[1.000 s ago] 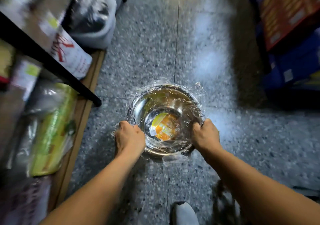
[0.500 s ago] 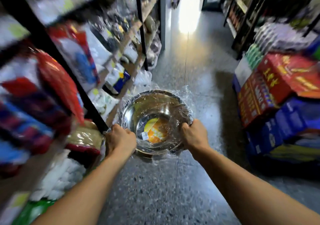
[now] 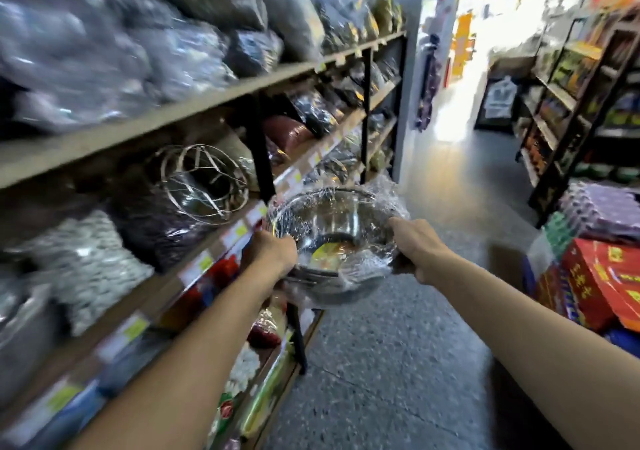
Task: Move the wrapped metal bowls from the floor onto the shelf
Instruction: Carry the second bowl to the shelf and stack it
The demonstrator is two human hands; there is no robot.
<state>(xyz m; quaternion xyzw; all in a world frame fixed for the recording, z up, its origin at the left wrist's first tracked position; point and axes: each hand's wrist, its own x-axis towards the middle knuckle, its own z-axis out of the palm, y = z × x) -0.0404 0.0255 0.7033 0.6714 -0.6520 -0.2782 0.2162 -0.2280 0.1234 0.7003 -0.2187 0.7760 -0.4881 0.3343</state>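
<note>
A stack of metal bowls wrapped in clear plastic film (image 3: 334,238) hangs in the air at about waist height, tilted toward me, with a yellow-orange label showing inside. My left hand (image 3: 272,252) grips its left rim and my right hand (image 3: 417,247) grips its right rim. The bowls are just to the right of the wooden shelf unit (image 3: 194,103), beside one of its black uprights (image 3: 258,158). More wrapped metal bowls (image 3: 202,183) lie on their side on the middle shelf to the left.
The shelves on the left are packed with bagged goods (image 3: 145,44). Red cartons (image 3: 602,283) and stacked packs stand on the floor at the right, before another shelf unit (image 3: 571,103). A speckled grey floor aisle (image 3: 398,363) runs ahead toward a bright doorway.
Both hands have lifted the wrapped bowls from the floor up to shelf height. My view has swung up from the floor to the shelves and the aisle.
</note>
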